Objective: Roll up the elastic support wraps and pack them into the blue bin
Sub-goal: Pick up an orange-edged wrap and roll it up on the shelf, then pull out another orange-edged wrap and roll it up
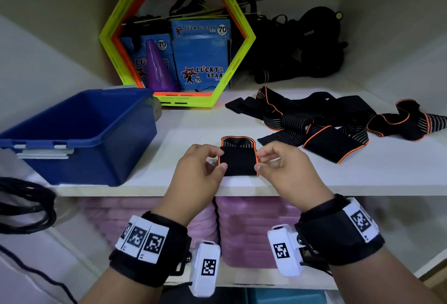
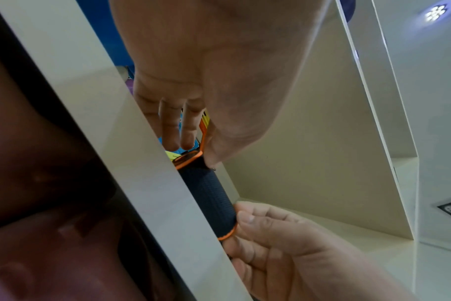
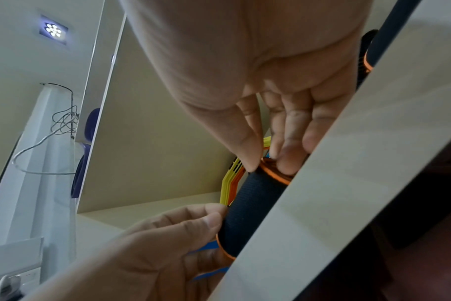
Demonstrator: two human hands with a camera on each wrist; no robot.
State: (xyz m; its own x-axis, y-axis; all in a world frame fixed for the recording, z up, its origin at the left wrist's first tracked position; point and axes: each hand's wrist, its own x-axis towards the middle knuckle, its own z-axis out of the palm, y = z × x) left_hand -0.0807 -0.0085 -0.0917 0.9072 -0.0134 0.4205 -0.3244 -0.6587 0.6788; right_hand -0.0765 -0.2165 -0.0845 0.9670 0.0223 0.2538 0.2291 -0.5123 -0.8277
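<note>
A black elastic wrap with orange edging (image 1: 238,161) lies rolled on the white shelf (image 1: 198,122) near its front edge, a short flat tail reaching away from me. My left hand (image 1: 219,158) pinches the roll's left end and my right hand (image 1: 260,158) pinches its right end. The left wrist view has the roll (image 2: 209,195) lying along the shelf lip between both hands. From the right wrist the same roll (image 3: 250,209) appears with thumb and fingers curled on each end. The blue bin (image 1: 79,134) stands open at the left. More unrolled wraps (image 1: 314,122) lie in a heap at the right.
Behind stand yellow and orange hexagon frames (image 1: 176,37) around blue boxes and a purple cone (image 1: 157,66). Black bags (image 1: 309,45) fill the back right corner. Pink mats (image 1: 242,228) sit on the shelf below, and black cord (image 1: 24,207) hangs at the left.
</note>
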